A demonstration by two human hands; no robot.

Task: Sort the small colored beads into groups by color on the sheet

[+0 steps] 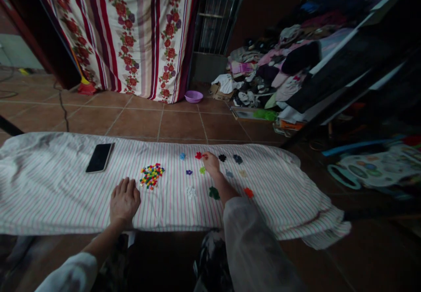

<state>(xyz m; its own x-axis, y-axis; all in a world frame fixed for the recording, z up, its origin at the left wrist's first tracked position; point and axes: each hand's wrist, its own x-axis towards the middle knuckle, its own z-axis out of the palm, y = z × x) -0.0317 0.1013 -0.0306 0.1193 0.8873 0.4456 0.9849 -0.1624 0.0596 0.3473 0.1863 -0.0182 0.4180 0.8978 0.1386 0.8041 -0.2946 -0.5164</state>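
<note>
Evidently, right hand point(212, 164) at the red cluster point(198, 155)

A table point(66, 195) draped in striped cloth spans the view, with a floral curtain point(141, 42) hanging beyond it and a heap of clothes point(263, 64) to the right. On the floor beside the curtain sits a purple basin point(194, 96). The left hand point(125, 199) lies palm down on the cloth, fingers extended, near a phone point(99, 158) and just beside a mixed pile point(151, 176) of tiny coloured pieces. The right hand's grip is nearly closed, thumb and fingertips touching the red cluster; whether they pinch a piece, I cannot tell. That cluster lies in the far row, between the light blue cluster point(182, 156) and the black cluster point(222, 157). Smallest of all, the purple cluster point(188, 172) lies near the light green cluster point(202, 170)
</note>
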